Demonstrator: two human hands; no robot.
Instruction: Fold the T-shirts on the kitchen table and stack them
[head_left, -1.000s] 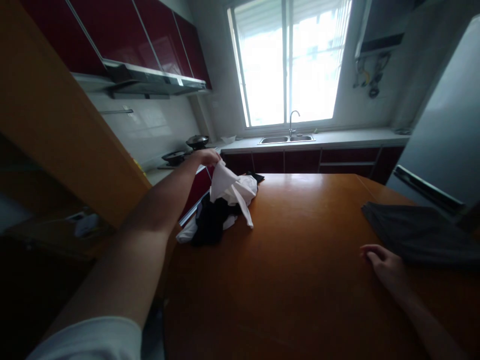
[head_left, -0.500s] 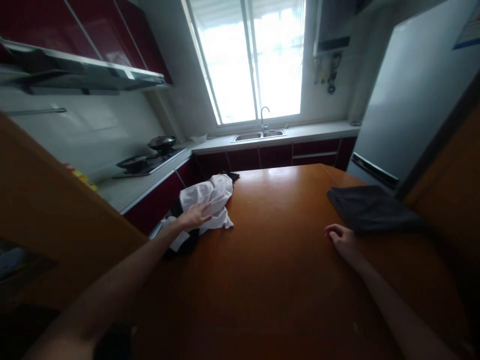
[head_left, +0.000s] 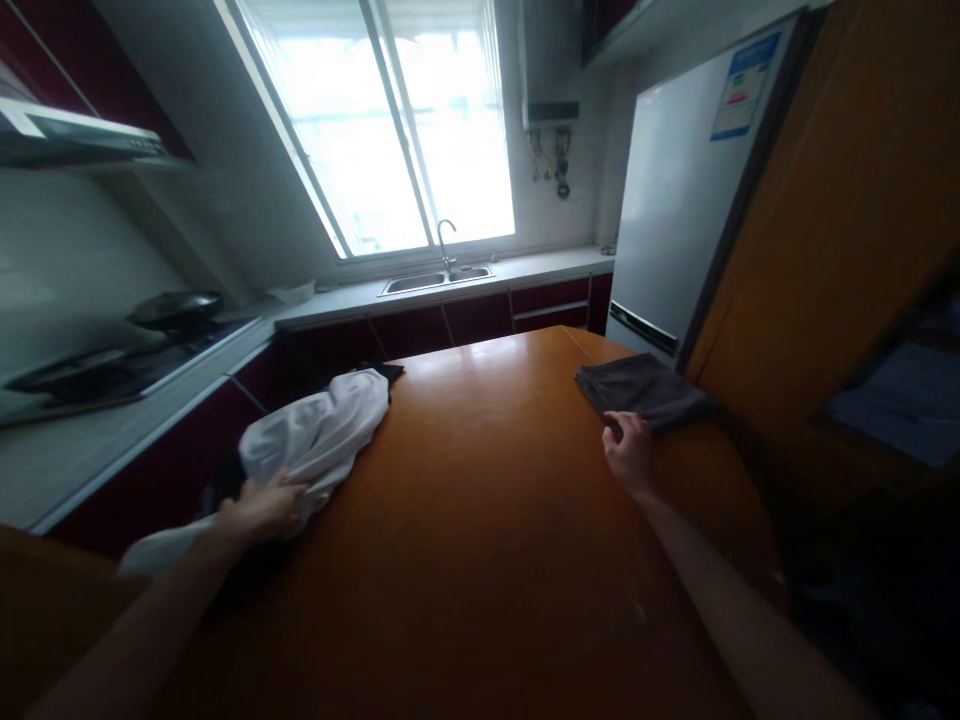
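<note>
My left hand (head_left: pixel 266 508) is at the near side of a crumpled white cloth (head_left: pixel 322 430), its fingers closed on the fabric. The cloth looks like a garment and spreads along the table's left edge, with black fabric (head_left: pixel 388 372) showing at its far end. On the right, a dark grey folded cloth (head_left: pixel 649 388) lies flat in layers. My right hand (head_left: pixel 631 452) is at its near left corner, fingers curled over the edge and thumb below. The fingertips of my left hand are partly hidden in the folds.
Both cloths lie on a brown wooden table (head_left: pixel 465 520) with a rounded right end. Beyond it are a counter with a sink (head_left: pixel 412 284) and tap. A stove with a wok (head_left: pixel 176 308) stands left, a fridge (head_left: pixel 671 200) right.
The view has turned to the right. My left hand has drawn nearer to me, and the white cloth is stretched longer. My right hand has reached the dark grey cloth's edge.
</note>
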